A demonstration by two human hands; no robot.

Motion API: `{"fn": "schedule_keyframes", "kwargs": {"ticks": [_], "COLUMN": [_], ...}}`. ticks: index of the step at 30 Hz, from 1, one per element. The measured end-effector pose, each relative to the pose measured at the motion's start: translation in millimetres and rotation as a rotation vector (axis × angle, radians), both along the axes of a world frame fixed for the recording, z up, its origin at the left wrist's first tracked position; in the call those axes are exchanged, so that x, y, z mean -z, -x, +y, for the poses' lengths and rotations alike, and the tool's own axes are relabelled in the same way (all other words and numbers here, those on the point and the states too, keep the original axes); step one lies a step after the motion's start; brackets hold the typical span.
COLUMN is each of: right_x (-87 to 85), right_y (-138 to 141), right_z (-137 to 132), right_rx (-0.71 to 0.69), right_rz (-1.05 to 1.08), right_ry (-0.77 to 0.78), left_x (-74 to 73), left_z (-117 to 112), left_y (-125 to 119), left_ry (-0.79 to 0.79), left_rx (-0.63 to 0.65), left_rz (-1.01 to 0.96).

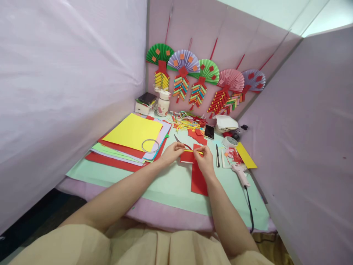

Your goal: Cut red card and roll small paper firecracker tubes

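Note:
My left hand and my right hand meet over the green mat, both pinched on a small red paper piece with a thin yellow strip along its top edge. A longer red paper strip lies flat below my right hand. Scissors rest just behind my left hand.
A stack of coloured paper topped by a yellow sheet and a tape ring lies left. A glue gun with cord, phone, tape roll and scraps lie right. Paper fans hang on the back wall.

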State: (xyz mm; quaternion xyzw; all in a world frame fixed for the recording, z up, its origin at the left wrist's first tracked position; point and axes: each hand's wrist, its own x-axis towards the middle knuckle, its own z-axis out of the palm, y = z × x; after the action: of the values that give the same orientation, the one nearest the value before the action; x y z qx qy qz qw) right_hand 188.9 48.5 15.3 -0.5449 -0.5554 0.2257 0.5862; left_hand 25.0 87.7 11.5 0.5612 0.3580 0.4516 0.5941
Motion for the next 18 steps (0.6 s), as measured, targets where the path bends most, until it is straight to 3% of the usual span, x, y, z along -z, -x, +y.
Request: {"fn": "schedule_keyframes", "kwargs": {"ticks": [7, 18], "right_x": [-2.2, -1.1], "right_y": [10, 9], "right_z": [-4, -4], "right_rx": [-0.105, -0.092], "right_rz": [0.013, -0.035], "right_ry": [0.028, 0.040], "left_x": [0.0, 1.9], "left_z": [-2, -4], "left_y": [2, 2], "left_ry": [-0.201, -0.358], "left_rx": [-0.032, -0.002], "left_rz": [0.218, 0.386]}}
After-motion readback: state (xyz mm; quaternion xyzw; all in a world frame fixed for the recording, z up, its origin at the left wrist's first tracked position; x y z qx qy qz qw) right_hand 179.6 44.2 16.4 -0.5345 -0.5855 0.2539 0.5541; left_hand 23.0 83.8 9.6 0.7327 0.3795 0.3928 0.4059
